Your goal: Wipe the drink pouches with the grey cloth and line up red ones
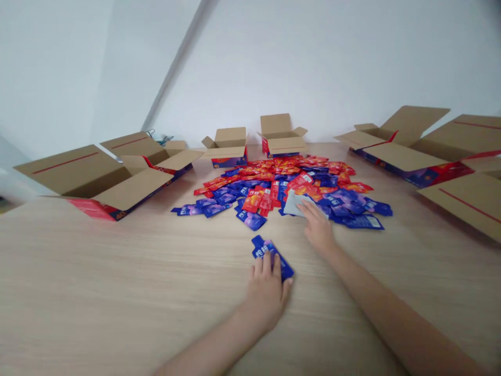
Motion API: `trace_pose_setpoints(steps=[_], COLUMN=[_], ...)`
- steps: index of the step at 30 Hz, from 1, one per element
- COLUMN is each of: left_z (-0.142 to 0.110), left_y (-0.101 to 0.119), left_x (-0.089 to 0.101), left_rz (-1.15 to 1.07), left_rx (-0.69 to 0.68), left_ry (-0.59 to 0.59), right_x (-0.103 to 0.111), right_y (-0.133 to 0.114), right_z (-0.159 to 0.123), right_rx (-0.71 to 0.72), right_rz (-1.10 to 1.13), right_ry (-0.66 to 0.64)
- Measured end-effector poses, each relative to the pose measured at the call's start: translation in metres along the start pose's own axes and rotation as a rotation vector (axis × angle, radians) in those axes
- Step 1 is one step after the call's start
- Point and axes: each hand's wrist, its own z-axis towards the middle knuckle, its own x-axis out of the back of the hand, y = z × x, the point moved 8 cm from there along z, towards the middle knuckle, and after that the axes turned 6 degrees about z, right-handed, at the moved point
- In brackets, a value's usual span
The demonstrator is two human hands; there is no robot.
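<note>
Near the front middle of the table, a blue spouted pouch (276, 261) with white characters and a purple picture lies apart from the rest. My left hand (268, 287) holds it down, fingers over its face and thumb by its lower right corner. Farther off to the right, a folded white cloth (294, 202) rests on the edge of a pile of pouches. My right hand (319, 227) has its fingers on this cloth; its thumb is hard to make out. The pile mixes red pouches (253, 199) and blue pouches (251, 218), overlapping one another.
Open cardboard boxes surround the pile: two at left, including the near-left box (136, 190), a back-middle box (230, 152), another back box (284, 145), and several at right, such as the right box (407, 156). A white wall (313, 62) stands behind the wooden table (117, 282).
</note>
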Motion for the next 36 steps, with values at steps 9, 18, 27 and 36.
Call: trace_pose_setpoints(steps=[9,18,27,36], left_z=[-0.012,0.003,-0.034,-0.052], left_y=[-0.003,0.014,-0.032,-0.008], left_x=[0.007,0.002,0.009,-0.01], left_rz=[0.032,0.086,0.049,0.096], left_rx=[-0.509,-0.24,-0.314,-0.246], left_ry=[0.088,0.133,0.089,0.004], right_x=[0.04,0.049,0.027,-0.013], right_y=[-0.016,-0.083,-0.076,-0.137], right_z=[-0.115,-0.086,-0.106,-0.129], right_rx=[-0.004,-0.009,0.0,0.222], right_rz=[-0.063,-0.043,-0.148,-0.089], right_ry=[-0.417,-0.262,-0.458,-0.449])
